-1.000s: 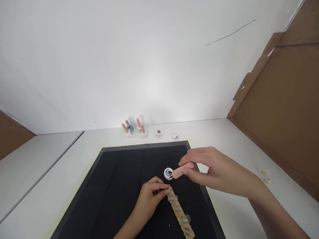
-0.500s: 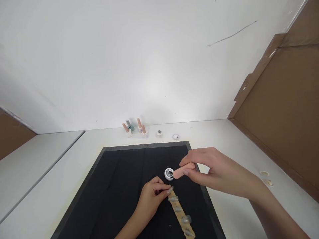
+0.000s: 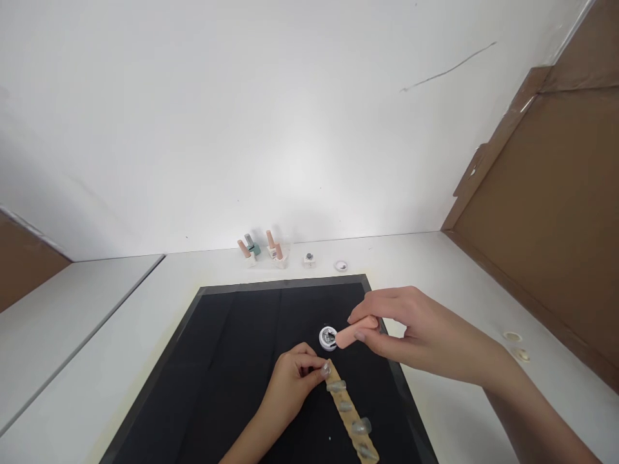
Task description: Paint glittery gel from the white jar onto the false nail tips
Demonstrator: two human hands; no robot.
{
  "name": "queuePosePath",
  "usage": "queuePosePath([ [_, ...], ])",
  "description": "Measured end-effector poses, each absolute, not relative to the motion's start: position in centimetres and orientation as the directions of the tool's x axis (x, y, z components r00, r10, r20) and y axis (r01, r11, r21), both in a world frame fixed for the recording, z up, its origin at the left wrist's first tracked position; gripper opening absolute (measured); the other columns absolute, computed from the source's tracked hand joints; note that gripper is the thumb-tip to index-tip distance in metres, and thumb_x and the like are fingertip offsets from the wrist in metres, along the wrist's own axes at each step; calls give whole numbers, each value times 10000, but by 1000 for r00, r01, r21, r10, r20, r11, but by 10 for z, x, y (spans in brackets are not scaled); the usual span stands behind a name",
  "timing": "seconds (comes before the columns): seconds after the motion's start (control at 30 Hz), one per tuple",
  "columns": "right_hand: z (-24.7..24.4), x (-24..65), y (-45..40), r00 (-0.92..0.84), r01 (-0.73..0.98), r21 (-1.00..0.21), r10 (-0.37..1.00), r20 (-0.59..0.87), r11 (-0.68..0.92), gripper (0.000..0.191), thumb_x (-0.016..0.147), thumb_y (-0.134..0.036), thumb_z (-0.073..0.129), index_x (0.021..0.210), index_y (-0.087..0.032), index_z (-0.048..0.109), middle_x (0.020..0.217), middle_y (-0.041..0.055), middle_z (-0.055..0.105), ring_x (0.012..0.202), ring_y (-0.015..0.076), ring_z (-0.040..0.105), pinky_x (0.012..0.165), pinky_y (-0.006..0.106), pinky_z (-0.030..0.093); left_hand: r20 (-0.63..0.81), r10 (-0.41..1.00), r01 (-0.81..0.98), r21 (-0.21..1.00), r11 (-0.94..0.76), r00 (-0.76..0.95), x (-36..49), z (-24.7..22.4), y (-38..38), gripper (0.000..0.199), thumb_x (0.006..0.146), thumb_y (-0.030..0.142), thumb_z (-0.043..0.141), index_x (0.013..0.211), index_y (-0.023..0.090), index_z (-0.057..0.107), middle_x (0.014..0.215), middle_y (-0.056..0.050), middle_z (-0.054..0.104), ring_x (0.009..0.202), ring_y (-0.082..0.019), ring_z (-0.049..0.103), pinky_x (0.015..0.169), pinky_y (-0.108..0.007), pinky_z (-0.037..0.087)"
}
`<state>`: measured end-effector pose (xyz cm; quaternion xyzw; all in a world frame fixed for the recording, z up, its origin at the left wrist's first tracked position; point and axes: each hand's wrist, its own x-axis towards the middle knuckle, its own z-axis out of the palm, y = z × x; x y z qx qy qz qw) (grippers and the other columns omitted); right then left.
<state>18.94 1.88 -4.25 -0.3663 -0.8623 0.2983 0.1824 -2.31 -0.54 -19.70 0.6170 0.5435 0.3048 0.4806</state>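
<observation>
My right hand [image 3: 403, 325] pinches a peach-coloured nail polish cap [image 3: 355, 332], tilted down to the left. Its lower end, with a dark brush tip, is at a small round white pot [image 3: 322, 341] with silvery contents. Below the pot, my left hand [image 3: 294, 380] is closed, thumb and finger pinching a clear false nail [image 3: 326, 369] at the top end of a tan wavy-edged strip [image 3: 351, 417]. Several more clear false nails lie across that strip, among them a wide false nail [image 3: 362, 426] near its lower part.
The black mat [image 3: 232, 361] lies under both hands, bordered with grey tape. Behind it on the white table stand several nail polish bottles [image 3: 279, 260], a small open bottle [image 3: 309, 260] and a round lid [image 3: 341, 265]. Tape-like rings [image 3: 512, 336] lie right, near a cardboard wall [image 3: 546, 258].
The false nail in my left hand has shifted slightly left and turned, coming away from the strip's top end. My right hand and the cap have stayed almost still at the pot.
</observation>
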Motion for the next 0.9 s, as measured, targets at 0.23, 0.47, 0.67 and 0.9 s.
queuePosePath([
  [0.23,-41,188,19,-660,535,-636,745,96,556,214,900,-237,458,795,-222,644,769,-30,635,636,103,543,513,224,364,-158,968,390,918,70,196,-25,-198,-4,198,709,311,660,784,162,767,709,-3,483,597,-117,403,547,-246,300],
  [0.47,-41,189,19,-660,537,-632,745,98,559,218,898,-223,454,786,-219,640,761,-25,640,651,112,553,540,231,379,-162,973,401,912,84,165,-26,-195,-2,140,642,254,699,714,141,741,708,4,488,557,-97,397,514,-230,303],
  [0.67,-40,189,20,-657,528,-646,747,99,551,216,895,-213,456,779,-222,638,775,-43,642,644,97,553,527,222,375,-158,970,405,912,71,184,-25,-195,-3,128,670,252,676,705,151,746,701,6,483,551,-93,389,516,-231,295],
  [0.9,-41,189,19,-655,527,-643,748,108,555,219,886,-182,458,759,-215,633,778,-51,646,645,87,546,520,213,369,-162,963,408,911,63,214,-25,-195,-4,188,708,293,649,754,149,761,708,0,473,556,-95,378,518,-241,282],
])
